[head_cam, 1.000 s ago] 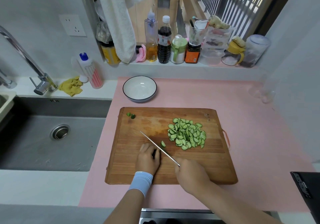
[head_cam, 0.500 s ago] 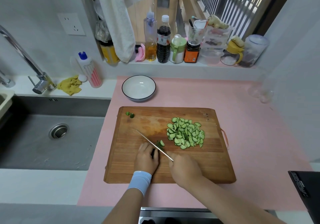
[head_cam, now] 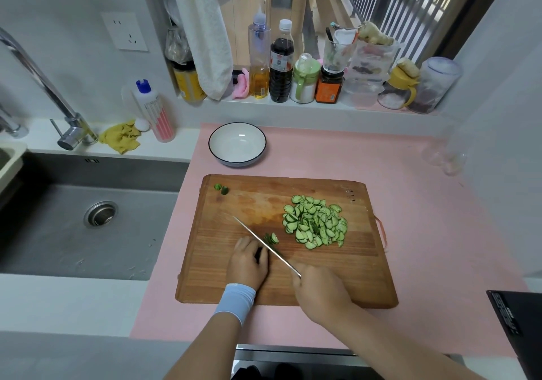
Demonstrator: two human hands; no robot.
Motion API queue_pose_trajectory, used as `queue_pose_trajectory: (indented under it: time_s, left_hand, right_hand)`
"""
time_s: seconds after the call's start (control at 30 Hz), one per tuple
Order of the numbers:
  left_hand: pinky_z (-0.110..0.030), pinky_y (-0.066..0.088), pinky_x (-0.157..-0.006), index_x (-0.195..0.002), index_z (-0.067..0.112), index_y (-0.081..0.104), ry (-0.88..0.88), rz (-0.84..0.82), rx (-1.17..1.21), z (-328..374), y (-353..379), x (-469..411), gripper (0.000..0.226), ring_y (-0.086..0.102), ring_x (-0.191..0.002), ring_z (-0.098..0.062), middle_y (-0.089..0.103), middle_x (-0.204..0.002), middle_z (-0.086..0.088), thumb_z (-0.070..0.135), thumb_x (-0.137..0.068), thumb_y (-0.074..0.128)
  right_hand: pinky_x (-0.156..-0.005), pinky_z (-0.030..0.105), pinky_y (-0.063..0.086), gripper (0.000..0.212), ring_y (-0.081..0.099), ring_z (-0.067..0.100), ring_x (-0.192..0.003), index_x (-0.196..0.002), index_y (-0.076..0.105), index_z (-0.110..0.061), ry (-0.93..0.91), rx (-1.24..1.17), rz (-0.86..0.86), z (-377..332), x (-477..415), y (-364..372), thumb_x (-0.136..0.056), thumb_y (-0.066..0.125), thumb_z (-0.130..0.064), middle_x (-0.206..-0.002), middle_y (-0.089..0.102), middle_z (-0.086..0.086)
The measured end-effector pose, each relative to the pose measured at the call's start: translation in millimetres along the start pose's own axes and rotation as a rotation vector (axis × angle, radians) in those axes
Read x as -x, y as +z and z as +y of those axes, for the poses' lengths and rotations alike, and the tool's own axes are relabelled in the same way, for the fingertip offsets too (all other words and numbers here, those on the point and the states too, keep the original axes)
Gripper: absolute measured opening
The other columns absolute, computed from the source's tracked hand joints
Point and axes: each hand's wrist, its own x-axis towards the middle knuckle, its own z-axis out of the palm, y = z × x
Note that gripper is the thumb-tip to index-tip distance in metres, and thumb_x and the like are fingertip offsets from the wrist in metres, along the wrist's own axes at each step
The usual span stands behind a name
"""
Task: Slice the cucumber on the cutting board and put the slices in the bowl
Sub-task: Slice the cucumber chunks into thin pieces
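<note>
A wooden cutting board (head_cam: 337, 277) lies on the pink mat. A pile of green cucumber slices (head_cam: 315, 222) sits on its right half. My left hand (head_cam: 247, 262) curls over the last dark stub of cucumber (head_cam: 259, 255), mostly hidden under the fingers. My right hand (head_cam: 321, 290) grips the handle of a knife (head_cam: 264, 244), whose blade runs diagonally up-left beside my left fingers. A few fresh slices (head_cam: 272, 238) lie just right of the blade. Two cut ends (head_cam: 221, 189) rest at the board's far left corner. The white bowl (head_cam: 237, 133) stands empty behind the board.
A steel sink (head_cam: 88, 218) with a tap (head_cam: 58, 106) lies to the left. Bottles and jars (head_cam: 281, 68) line the window ledge behind. A soap bottle (head_cam: 154, 111) and yellow cloth (head_cam: 120, 137) sit by the tap. A black object (head_cam: 519, 329) pokes in at lower right.
The knife has shifted left along the cucumber stub, and more small slices lie beside the blade. My left hand has stayed on the stub.
</note>
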Motion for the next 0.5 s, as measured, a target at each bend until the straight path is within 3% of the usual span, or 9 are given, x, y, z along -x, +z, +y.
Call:
queue_pose_trajectory:
  time_s: [0.13, 0.5]
  left_hand:
    - [-0.013, 0.037, -0.08, -0.079, 0.007, 0.068, 0.01, 0.012, 0.001, 2, -1, 0, 0.013, 0.051, -0.082, -0.017, 0.062, -0.082, -0.003, -0.003, -0.074, 0.075]
    - [-0.014, 0.036, -0.081, -0.08, 0.007, 0.067, 0.058, 0.037, -0.01, 2, -3, 3, 0.009, 0.05, -0.082, -0.019, 0.061, -0.083, -0.004, -0.001, -0.076, 0.07]
  right_hand:
    - [-0.068, 0.031, 0.044, 0.021, 0.065, 0.03, -0.088, -0.105, 0.063, -0.028, -0.007, -0.001, -0.027, -6, -14, 3, -0.1, 0.042, -0.027, -0.091, 0.07, 0.003]
    - [-0.079, 0.034, 0.049, 0.039, 0.064, 0.03, -0.103, -0.138, 0.055, -0.034, -0.037, 0.053, 0.023, -12, -22, 9, -0.102, 0.041, -0.031, -0.11, 0.069, 0.006]
